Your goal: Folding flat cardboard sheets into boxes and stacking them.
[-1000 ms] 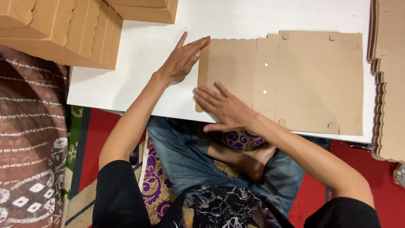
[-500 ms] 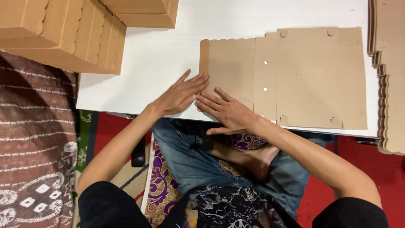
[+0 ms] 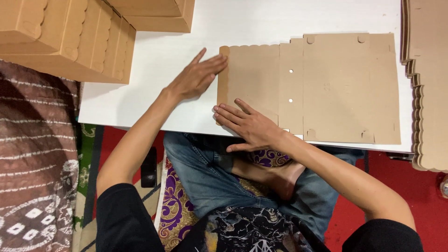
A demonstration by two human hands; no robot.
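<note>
Lying flat lengthwise across the table (image 3: 186, 28), cardboard sheet (image 3: 326, 88) under open left hand (image 3: 196, 77) and right hand (image 3: 249, 123).

The left hand (image 3: 196, 77) slid from beside the right hand (image 3: 247, 123) up the cardboard sheet's (image 3: 326, 88) folded left edge.

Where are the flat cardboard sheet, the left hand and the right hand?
Cardboard sheet (image 3: 350, 88): head view, on its large right panel.
Left hand (image 3: 196, 77): head view, on the back of the hand.
Right hand (image 3: 249, 126): head view, on the back of the hand.
</note>
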